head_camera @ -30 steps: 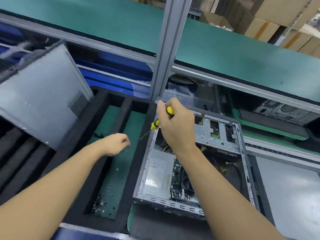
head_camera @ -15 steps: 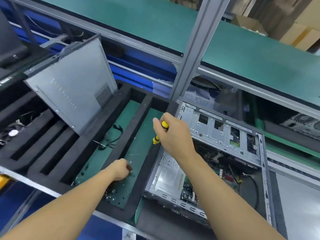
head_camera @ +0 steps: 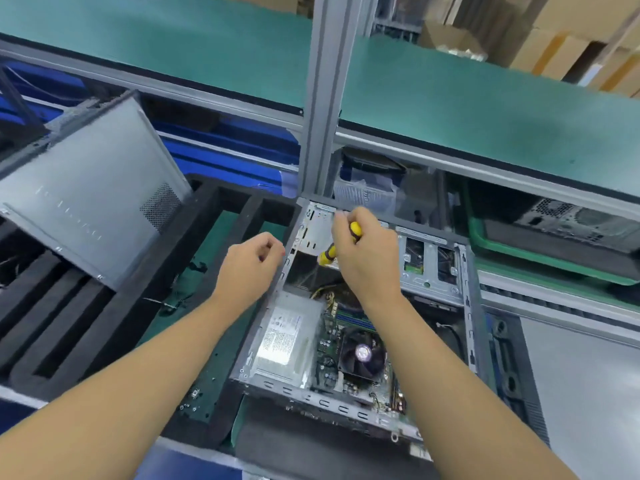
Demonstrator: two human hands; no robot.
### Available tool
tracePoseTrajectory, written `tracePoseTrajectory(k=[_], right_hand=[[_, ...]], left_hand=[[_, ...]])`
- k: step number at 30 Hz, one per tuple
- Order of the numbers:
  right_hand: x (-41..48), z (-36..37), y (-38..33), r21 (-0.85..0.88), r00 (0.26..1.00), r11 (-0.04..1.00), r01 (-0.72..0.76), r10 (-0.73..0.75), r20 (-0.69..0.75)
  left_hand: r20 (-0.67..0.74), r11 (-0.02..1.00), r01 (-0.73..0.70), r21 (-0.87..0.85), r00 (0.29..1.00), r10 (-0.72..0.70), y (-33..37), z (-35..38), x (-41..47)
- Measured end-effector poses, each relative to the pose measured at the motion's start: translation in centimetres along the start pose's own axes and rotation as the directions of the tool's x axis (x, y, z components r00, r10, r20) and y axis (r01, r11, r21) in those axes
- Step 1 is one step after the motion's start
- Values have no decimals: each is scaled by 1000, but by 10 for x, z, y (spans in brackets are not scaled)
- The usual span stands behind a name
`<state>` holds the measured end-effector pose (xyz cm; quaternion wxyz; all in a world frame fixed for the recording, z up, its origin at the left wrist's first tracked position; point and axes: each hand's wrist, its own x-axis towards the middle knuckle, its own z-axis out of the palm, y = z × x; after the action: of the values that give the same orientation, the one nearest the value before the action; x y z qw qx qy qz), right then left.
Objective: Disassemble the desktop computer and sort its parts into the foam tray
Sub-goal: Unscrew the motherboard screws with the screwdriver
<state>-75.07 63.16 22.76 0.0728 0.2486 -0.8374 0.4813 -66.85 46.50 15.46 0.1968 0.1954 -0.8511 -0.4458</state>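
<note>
Both hands hover over the open computer case point(head_camera: 329, 403) beside the foam tray point(head_camera: 114, 327): the right hand point(head_camera: 367, 261) grips a screwdriver point(head_camera: 327, 255), the left hand point(head_camera: 251, 265) hangs loosely curled and empty; the case, likely heavy, stiff and sharp-edged, wants holding by its outer rails.

I've got the dull grey sheet-metal computer case point(head_camera: 346, 407) at six o'clock, bare and smooth. At nine, the black foam tray point(head_camera: 114, 306), matt and porous. At ten, the grey metal side panel point(head_camera: 86, 202), satin, with one perforated patch. Dead centre, the yellow-and-black plastic-handled screwdriver point(head_camera: 355, 230), glossy. At twelve, the brushed aluminium post point(head_camera: 325, 98) and the matt green bench mat point(head_camera: 485, 109).
</note>
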Motion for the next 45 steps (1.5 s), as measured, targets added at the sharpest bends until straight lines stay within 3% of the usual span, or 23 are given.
tracePoseTrajectory(k=[3,6,8,11,15,17,20,22,24,27,30,33,37,45], right_hand=[[1,-25,14,-34,1000,999,12,-12,-9],[-5,-41,30,-82,998,997,3,1,55],[-11,-48,39,-142,989,990,6,16,147],[-24,-49,52,-222,928,972,76,13,372],[-42,-40,64,-242,815,959,148,20,579],[-50,-33,68,-200,777,972,122,32,629],[-58,-24,70,-174,740,974,143,12,672],[-62,-21,71,-171,743,972,159,-3,669],[-65,-20,75,-170,749,970,176,-20,662],[-71,-21,82,-130,690,973,189,-37,723],[-79,-20,87,-104,627,974,199,-45,777],[-83,-17,91,-92,635,980,178,-43,771],[-91,-11,94,-93,578,973,212,-48,815],[-93,-6,94,-92,563,970,225,-52,824]], left_hand=[[84,983,-137,122,988,128,26,21,6],[376,927,-261,270,915,148,43,43,10],[574,878,-320,355,816,65,50,57,12],[738,824,-354,442,666,-109,50,72,11],[796,784,-315,535,498,-344,44,76,7],[794,724,-376,578,462,-394,45,79,7],[768,628,-458,630,489,-414,49,82,5],[758,618,-456,640,507,-410,49,81,4],[736,611,-451,651,571,-363,44,80,2],[674,694,-382,611,711,-202,34,80,-5],[591,766,-319,558,801,-97,28,82,-11],[535,787,-294,542,843,-54,23,84,-13],[416,847,-228,481,909,9,20,86,-12],[358,813,-243,529,933,46,18,89,-13]])
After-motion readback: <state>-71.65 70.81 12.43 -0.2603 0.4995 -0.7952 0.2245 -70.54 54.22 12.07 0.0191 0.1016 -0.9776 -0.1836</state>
